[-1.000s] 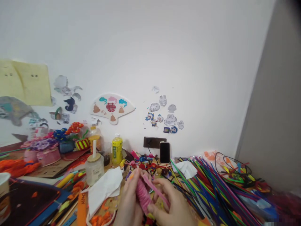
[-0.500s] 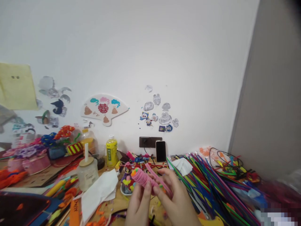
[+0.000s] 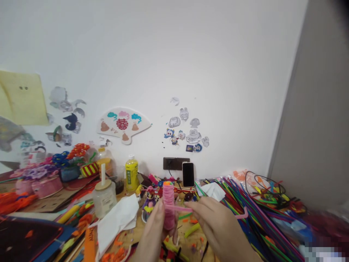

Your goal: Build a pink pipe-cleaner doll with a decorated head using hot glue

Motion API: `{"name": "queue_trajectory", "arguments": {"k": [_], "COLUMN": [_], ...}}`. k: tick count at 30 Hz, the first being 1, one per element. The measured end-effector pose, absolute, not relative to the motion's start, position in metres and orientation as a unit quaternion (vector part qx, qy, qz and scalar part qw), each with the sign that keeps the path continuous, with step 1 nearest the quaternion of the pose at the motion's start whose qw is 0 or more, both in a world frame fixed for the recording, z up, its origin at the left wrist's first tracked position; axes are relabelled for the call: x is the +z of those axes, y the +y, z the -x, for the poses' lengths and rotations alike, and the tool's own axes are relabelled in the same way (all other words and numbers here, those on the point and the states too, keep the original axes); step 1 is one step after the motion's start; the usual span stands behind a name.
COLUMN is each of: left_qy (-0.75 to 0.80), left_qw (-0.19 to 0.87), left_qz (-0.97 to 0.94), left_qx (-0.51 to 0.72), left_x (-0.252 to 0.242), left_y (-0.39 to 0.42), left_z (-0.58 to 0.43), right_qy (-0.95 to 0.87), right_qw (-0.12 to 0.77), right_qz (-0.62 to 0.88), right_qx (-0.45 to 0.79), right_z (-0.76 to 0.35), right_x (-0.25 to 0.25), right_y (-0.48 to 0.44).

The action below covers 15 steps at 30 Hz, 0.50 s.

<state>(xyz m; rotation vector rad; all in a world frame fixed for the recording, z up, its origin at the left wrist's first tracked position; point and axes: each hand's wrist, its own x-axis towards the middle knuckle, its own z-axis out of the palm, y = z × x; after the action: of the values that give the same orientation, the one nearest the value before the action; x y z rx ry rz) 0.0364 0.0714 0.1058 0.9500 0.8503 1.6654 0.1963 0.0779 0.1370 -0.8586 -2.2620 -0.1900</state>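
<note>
My left hand [image 3: 149,233] wraps around the pink coil [image 3: 168,207] and keeps it upright, probably to steady it, while my right hand [image 3: 218,227] pinches a pink strand [image 3: 178,208] between thumb and fingertips, holding it out sideways from the coil. Half a second ago the coil lay tilted across my hands; now it stands upright just below the phone [image 3: 188,174], with a small figurine [image 3: 149,203] and a jar [image 3: 104,199] to that phone's left and heaped pipe cleaners [image 3: 253,218] to its right.
</note>
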Motion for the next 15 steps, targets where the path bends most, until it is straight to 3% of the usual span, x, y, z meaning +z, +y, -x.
{"name": "queue_trajectory", "arguments": {"k": [8, 15], "left_qy": [0.461, 0.472], "left_qw": [0.394, 0.426], "left_qz": [-0.429, -0.448], "left_qx": [0.67, 0.628], "left_x": [0.084, 0.101], "left_y": [0.065, 0.054], "left_z": [-0.019, -0.03], "right_qy": [-0.877, -0.845], "right_qw": [0.323, 0.386], "right_qz": [0.355, 0.349], "right_qx": [-0.033, 0.121], "right_z": [-0.198, -0.188], "right_x": [0.137, 0.133], "right_y": [0.078, 0.074]}}
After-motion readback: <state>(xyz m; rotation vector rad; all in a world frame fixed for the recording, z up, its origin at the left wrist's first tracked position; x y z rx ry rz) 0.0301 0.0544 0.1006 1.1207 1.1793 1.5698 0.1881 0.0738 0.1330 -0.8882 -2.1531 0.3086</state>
